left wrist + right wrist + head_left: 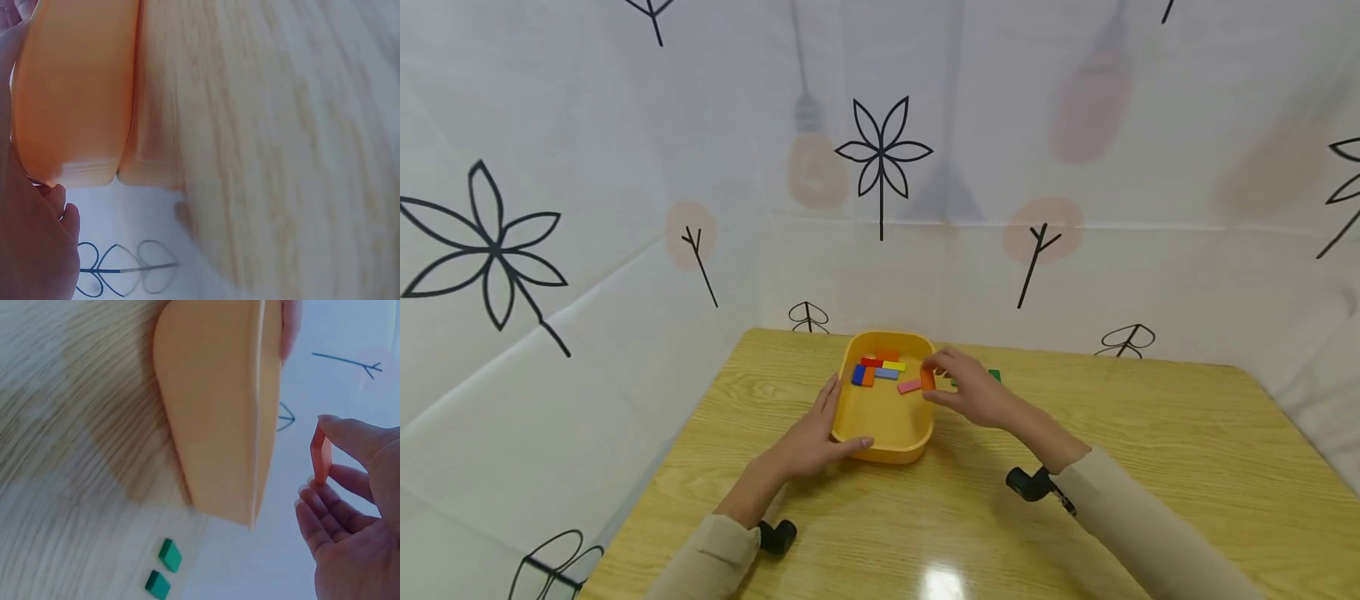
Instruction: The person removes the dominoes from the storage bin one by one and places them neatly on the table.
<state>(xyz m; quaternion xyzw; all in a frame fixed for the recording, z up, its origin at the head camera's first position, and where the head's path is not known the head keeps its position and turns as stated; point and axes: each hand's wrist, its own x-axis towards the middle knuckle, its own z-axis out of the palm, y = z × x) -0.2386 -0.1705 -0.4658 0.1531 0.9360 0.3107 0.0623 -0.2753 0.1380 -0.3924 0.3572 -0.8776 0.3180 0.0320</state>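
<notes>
My left hand (808,437) holds the yellow plastic tub (889,455) at its near left corner, thumb along the near rim and fingers along the left side. Over the tub's right rim, my right hand (976,392) pinches a flat orange block (321,453) between thumb and fingertips. Inside the tub lie a pink block (909,387), a light blue block (887,374), a yellow block (893,366), a red block (871,362), a dark blue block (858,375) and some orange ones.
Two green blocks (170,555) lie on the wooden table (1112,433) to the right of the tub, partly hidden behind my right hand in the head view. A white curtain (880,275) with plant drawings hangs behind the table.
</notes>
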